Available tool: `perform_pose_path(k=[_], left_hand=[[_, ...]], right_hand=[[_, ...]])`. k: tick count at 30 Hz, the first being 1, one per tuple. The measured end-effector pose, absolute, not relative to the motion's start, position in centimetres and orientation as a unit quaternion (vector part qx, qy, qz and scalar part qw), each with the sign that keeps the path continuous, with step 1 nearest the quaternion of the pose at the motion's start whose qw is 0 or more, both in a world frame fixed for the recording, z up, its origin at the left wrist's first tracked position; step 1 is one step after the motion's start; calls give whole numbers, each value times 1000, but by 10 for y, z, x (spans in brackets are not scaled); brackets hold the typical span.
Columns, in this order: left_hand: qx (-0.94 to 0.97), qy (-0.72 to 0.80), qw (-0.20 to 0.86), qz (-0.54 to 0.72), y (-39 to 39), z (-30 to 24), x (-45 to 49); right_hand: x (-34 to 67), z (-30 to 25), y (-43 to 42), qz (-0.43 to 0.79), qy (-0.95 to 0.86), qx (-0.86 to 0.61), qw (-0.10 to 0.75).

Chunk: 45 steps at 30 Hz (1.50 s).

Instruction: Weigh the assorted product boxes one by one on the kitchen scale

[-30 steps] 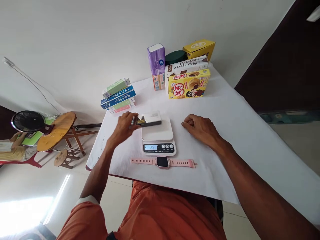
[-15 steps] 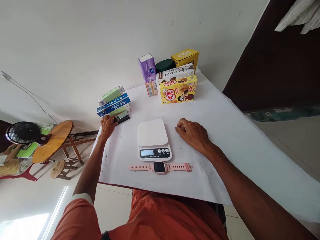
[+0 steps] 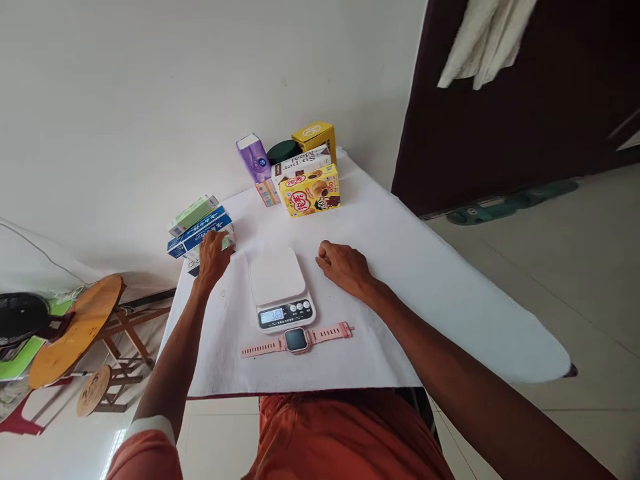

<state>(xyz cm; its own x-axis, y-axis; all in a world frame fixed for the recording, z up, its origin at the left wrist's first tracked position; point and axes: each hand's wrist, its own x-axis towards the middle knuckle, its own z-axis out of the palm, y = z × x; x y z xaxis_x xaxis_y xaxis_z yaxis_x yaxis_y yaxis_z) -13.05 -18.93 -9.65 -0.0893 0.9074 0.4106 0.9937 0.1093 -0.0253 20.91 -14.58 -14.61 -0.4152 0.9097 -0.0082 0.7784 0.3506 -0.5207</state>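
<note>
the left hand (image 3: pixel 214 257) is at the front of the stacked small boxes, its fingers pointing toward the blue boxes (image 3: pixel 200 230) and its thumb spread to the right; whether it grips anything cannot be told. the black-and-white box (image 3: pixel 193 267) lies just left of that hand, low before the stack, partly hidden by it. the right hand (image 3: pixel 345 268) rests loosely curled closed on the tablecloth (image 3: pixel 380 253), right of the white scale (image 3: pixel 277 277).
</note>
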Motion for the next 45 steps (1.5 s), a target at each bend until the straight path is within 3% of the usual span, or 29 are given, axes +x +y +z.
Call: perform_pose_path(k=[5, 11, 22, 27, 32, 37, 45], left_hand=[[-760, -615, 141, -156, -109, -76, -40], [-752, -631, 137, -134, -37, -71, 26], [-732, -653, 147, -122, -30, -76, 34], [-774, -615, 54, -142, -35, -67, 21], [-786, -568, 40, -239, -73, -40, -2], [-768, -587, 10, -258, -169, -7, -31], [-738, -633, -47, -229, -269, -34, -49]], right_hand=[[210, -146, -149, 209, -826, -510, 121], [210, -146, -150, 196, -840, -495, 104], [208, -146, -152, 186, -856, -475, 88], [210, -147, -150, 194, -849, -482, 93], [211, -146, -148, 198, -843, -489, 104], [211, -146, -149, 200, -841, -489, 114], [210, -159, -149, 187, -839, -487, 154]])
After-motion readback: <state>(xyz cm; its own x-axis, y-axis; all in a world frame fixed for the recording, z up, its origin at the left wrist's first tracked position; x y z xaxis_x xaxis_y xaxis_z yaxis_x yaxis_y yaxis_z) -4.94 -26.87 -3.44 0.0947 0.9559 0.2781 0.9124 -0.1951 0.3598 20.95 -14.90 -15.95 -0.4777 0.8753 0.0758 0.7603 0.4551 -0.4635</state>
